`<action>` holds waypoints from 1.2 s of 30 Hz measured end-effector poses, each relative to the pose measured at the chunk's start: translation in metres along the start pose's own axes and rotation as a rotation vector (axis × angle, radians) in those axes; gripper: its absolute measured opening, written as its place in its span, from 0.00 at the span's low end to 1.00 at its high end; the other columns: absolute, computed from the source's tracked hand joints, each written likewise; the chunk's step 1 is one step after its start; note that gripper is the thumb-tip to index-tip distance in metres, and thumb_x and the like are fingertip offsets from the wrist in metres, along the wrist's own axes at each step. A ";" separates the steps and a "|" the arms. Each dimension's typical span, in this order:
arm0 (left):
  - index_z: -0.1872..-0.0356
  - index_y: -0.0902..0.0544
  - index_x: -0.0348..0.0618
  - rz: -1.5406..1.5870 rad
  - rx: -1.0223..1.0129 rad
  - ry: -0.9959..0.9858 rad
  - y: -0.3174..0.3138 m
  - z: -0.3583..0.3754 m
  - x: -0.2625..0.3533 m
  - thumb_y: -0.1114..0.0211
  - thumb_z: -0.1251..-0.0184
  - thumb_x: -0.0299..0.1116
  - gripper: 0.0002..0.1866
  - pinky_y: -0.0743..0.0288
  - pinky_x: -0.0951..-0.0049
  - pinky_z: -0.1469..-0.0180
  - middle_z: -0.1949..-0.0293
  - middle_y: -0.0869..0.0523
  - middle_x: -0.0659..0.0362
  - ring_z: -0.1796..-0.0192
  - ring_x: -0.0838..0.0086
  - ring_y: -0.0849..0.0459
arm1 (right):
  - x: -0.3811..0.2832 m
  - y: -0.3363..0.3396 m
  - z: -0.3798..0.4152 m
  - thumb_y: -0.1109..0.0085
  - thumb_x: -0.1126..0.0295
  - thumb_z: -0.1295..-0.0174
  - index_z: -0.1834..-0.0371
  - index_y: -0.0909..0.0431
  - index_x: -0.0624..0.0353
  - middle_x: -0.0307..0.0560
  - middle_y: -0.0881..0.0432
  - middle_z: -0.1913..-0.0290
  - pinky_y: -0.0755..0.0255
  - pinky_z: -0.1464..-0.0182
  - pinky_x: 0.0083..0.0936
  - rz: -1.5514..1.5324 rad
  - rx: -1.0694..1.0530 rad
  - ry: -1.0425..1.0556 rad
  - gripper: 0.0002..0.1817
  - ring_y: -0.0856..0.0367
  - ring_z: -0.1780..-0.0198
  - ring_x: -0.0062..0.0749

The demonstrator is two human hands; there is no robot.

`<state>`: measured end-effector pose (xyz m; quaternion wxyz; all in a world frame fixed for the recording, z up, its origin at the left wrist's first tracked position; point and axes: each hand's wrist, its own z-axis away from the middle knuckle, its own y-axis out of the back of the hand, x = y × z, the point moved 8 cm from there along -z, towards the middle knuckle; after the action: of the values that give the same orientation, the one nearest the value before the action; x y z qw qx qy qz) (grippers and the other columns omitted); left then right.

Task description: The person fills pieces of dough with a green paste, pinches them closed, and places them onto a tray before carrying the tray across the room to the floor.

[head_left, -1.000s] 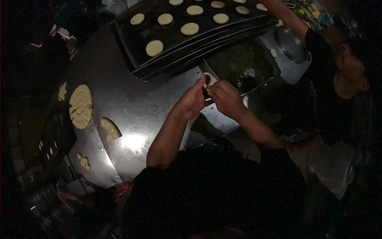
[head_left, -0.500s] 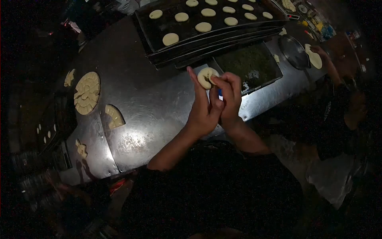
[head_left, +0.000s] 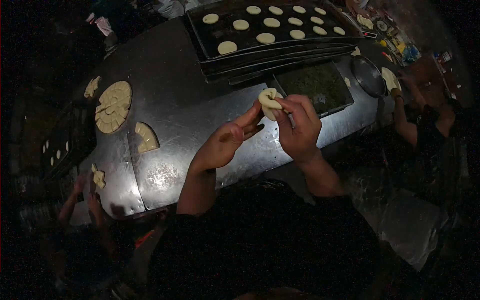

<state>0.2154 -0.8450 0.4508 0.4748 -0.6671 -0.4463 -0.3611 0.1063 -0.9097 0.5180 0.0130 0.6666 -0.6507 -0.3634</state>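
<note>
A piece of pale dough [head_left: 270, 99] with a dark green filling showing in its fold is held up over the metal table [head_left: 185, 105]. My right hand [head_left: 301, 125] pinches it between thumb and fingers. On its left side, my left hand [head_left: 227, 140] touches the dough with its fingertips, the fingers stretched out and the thumb apart. Just behind the hands sits a tray of green filling [head_left: 312, 85]. Beyond it, a stack of dark baking trays [head_left: 280, 52] carries several round flat dough pieces [head_left: 265, 38] on top.
A sliced dough disc [head_left: 114, 107], a cut dough wedge [head_left: 146, 137] and small dough scraps [head_left: 98, 176] lie at the left. A round metal pan [head_left: 368, 76] is at the right. A co-worker's hands [head_left: 397, 95] work flat dough [head_left: 390, 80]; another person's hands [head_left: 85, 192] are at lower left.
My left hand has opened and moved left of my right hand. The dough now looks more folded over. At lower left another person's hands have come to the table edge. The view has shifted slightly.
</note>
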 end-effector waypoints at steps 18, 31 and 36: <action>0.60 0.26 0.36 -0.260 0.491 -0.178 0.014 0.016 0.018 0.50 0.28 0.36 0.12 0.28 0.76 0.52 0.58 0.23 0.56 0.57 0.74 0.22 | -0.013 -0.037 -0.006 0.33 0.73 0.50 0.64 0.23 0.65 0.48 0.28 0.56 0.29 0.60 0.22 -0.903 -0.405 -0.279 0.12 0.26 0.57 0.25; 0.75 0.27 0.41 -0.005 1.030 0.007 0.068 0.038 0.002 0.60 0.28 0.56 0.28 0.31 0.78 0.70 0.78 0.25 0.61 0.75 0.79 0.27 | -0.033 -0.065 -0.006 0.36 0.76 0.47 0.56 0.24 0.67 0.51 0.25 0.59 0.27 0.66 0.21 -0.273 -0.393 -0.050 0.15 0.24 0.66 0.26; 0.70 0.27 0.41 0.236 0.861 0.111 0.074 0.037 -0.022 0.60 0.32 0.63 0.31 0.26 0.77 0.77 0.73 0.21 0.56 0.75 0.75 0.21 | -0.011 -0.095 -0.021 0.37 0.76 0.46 0.65 0.22 0.66 0.47 0.23 0.68 0.27 0.68 0.21 -0.555 -0.603 -0.440 0.08 0.23 0.69 0.26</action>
<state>0.2793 -0.8261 0.3968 0.7705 -0.4345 -0.4505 -0.1211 0.2001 -0.8955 0.4920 -0.0298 0.6891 -0.3005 -0.6588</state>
